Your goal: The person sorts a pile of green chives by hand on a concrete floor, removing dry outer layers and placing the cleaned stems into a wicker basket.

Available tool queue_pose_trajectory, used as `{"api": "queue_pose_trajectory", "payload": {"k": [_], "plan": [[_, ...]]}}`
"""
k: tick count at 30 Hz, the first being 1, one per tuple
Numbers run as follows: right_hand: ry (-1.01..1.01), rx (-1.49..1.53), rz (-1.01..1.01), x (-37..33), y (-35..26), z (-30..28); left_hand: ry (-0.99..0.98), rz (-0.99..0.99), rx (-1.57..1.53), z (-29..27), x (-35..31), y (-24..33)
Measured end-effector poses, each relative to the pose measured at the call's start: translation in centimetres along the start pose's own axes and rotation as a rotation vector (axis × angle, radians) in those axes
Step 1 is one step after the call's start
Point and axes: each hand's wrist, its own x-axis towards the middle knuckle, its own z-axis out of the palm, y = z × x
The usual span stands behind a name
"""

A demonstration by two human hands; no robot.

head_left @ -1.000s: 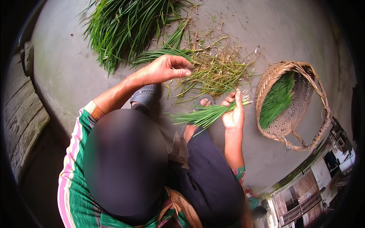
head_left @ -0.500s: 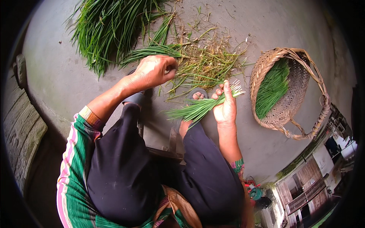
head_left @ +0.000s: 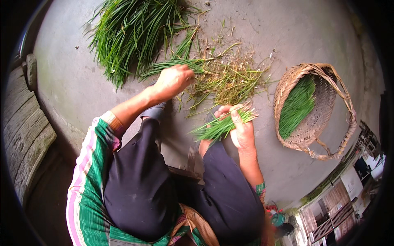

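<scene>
My right hand [head_left: 243, 132] is closed round a small bunch of chives [head_left: 221, 126], thumb lying across the stems. The pale cut ends stick out to the right and the green tips point left, above my right knee. Farther left, my left hand [head_left: 175, 82] hovers by the debris pile with its fingers curled in. It is slightly blurred, and whatever it pinches is hidden. Just beyond it on the ground lie some loose chives [head_left: 168, 67], beside a large heap of long green chives [head_left: 135, 37].
A scatter of yellowed leaves and trimmings [head_left: 232, 82] covers the concrete floor [head_left: 312, 37] between my hands. To the right, a woven basket [head_left: 324, 104] with a tall handle lies tilted, holding more chives. Weathered wooden boards [head_left: 26, 131] stand at the far left.
The whole view has shifted slightly. My right hand has drawn the bunch nearer to me, and its raised thumb has come down onto the stems. My left hand remains closed near the trimmings.
</scene>
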Motion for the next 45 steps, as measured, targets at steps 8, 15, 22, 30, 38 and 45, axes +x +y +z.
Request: {"api": "queue_pose_trajectory", "payload": {"k": [8,15,22,30,38,45], "plan": [[-0.041,0.144,0.172,-0.2,0.8,1.8,-0.089,0.09,0.295,0.9,3.9,-2.3],[0.138,0.05,0.112,0.4,0.6,0.4,0.025,-0.173,-0.499,-7.3,3.3,2.7],[0.204,-0.033,-0.023,1.9,-1.7,1.5,-0.464,-0.231,-1.121,-6.4,1.9,1.8],[0.174,-0.1,-0.01,2.8,-1.1,1.3,-0.608,-0.294,-1.091,-4.0,0.6,4.3],[0.21,-0.159,0.011,3.0,0.8,1.6,-0.335,-0.077,-0.53,-5.3,0.1,7.8],[0.223,-0.203,0.025,3.0,0.7,1.5,-0.326,-0.059,-0.398,-5.1,0.0,8.5]]}}
